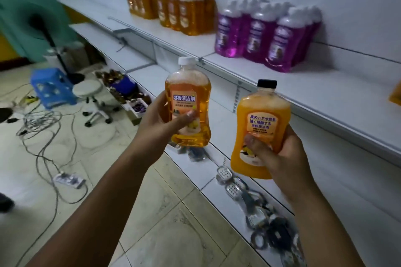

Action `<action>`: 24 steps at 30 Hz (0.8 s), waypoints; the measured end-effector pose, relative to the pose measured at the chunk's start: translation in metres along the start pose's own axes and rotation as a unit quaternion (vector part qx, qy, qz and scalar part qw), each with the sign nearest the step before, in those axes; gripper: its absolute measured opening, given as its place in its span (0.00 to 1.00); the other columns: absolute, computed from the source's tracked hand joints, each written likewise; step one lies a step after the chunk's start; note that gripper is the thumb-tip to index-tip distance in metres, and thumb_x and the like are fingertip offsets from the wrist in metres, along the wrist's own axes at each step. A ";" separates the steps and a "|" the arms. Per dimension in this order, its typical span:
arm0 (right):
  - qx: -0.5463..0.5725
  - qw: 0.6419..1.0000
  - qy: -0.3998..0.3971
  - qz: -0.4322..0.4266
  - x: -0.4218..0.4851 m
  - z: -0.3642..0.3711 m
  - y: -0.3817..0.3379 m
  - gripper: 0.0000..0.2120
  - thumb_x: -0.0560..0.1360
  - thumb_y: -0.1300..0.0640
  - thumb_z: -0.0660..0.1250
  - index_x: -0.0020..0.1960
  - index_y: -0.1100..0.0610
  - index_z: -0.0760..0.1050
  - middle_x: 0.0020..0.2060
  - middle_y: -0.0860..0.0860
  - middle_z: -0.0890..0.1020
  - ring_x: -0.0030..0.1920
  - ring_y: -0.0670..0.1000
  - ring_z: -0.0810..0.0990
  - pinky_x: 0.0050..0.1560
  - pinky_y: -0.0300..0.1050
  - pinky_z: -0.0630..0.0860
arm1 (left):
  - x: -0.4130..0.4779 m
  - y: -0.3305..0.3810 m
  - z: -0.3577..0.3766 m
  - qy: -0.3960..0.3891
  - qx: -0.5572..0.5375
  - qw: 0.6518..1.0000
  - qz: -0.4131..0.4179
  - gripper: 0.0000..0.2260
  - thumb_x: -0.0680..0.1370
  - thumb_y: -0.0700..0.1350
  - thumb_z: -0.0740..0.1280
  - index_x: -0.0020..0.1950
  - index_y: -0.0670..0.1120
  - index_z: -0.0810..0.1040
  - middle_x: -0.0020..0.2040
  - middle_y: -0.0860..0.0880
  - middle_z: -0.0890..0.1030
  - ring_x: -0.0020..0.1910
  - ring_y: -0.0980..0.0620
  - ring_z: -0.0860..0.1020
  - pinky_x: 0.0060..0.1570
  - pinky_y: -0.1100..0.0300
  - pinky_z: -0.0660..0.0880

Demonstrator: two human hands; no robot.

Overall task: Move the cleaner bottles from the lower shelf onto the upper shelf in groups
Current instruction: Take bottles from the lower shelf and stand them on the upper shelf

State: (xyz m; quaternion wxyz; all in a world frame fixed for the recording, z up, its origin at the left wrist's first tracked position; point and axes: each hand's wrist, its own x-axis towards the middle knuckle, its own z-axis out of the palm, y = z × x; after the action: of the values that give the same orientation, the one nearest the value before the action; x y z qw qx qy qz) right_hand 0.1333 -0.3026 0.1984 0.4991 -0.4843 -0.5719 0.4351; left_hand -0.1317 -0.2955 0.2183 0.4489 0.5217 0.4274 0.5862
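While both arms extend, the left hand [161, 121] curls its fingers [184, 118] round a white-capped amber-filled bottle [188, 93], the right hand [280, 154] round a black-capped bottle [260, 119] of orange liquid.

Upper shelf [314, 84]: orange bottles [184, 13], purple bottles [260, 32] standing.

The left hand [165, 123] grips a white-capped bottle [187, 89] of orange cleaner, and the right hand [280, 154] grips a black-capped bottle [262, 110], tilted slightly. Both are held up in front of the upper shelf [303, 84]. On that shelf stand purple bottles [267, 34] and, farther left, orange bottles [173, 4]. Small hardware [260, 212] lies on the lower shelf [227, 201]. Cables [43, 128] and a white stool [91, 93] are on the floor.
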 end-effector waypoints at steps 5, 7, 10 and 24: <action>0.002 1.000 -0.017 -0.019 0.052 0.093 -0.021 0.26 0.67 0.43 0.77 0.62 0.47 0.78 0.52 0.42 0.87 0.51 0.45 0.87 0.45 0.42 0.84 | 0.032 0.013 -0.091 0.033 0.016 0.999 0.017 0.23 0.74 0.44 0.77 0.67 0.48 0.75 0.56 0.49 0.86 0.58 0.46 0.85 0.53 0.53 0.84; 0.008 1.000 -0.015 -0.025 0.068 0.129 -0.028 0.25 0.66 0.44 0.77 0.61 0.48 0.79 0.51 0.44 0.88 0.51 0.46 0.87 0.46 0.42 0.83 | 0.046 0.017 -0.126 0.047 0.018 0.998 0.022 0.22 0.73 0.45 0.76 0.66 0.50 0.75 0.54 0.51 0.86 0.57 0.48 0.86 0.53 0.54 0.84; 0.019 0.999 -0.013 -0.028 0.093 0.175 -0.037 0.25 0.66 0.43 0.77 0.60 0.49 0.80 0.51 0.46 0.88 0.51 0.47 0.88 0.49 0.45 0.82 | 0.069 0.021 -0.170 0.059 0.012 0.998 0.028 0.26 0.69 0.49 0.80 0.64 0.51 0.76 0.53 0.51 0.87 0.55 0.48 0.86 0.51 0.55 0.84; 0.010 0.997 -0.039 -0.068 0.282 0.310 -0.044 0.25 0.65 0.41 0.77 0.60 0.47 0.79 0.51 0.42 0.88 0.52 0.44 0.87 0.53 0.47 0.82 | 0.248 -0.004 -0.298 0.070 0.040 0.995 0.059 0.25 0.71 0.53 0.76 0.65 0.51 0.76 0.57 0.48 0.86 0.59 0.45 0.85 0.55 0.50 0.83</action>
State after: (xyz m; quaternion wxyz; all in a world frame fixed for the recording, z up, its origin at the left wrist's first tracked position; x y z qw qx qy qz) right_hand -0.1886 -0.0353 0.2455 0.5098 -0.4221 -0.6178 0.4245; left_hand -0.4407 -0.0632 0.2442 0.3611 0.5212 0.4496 0.6291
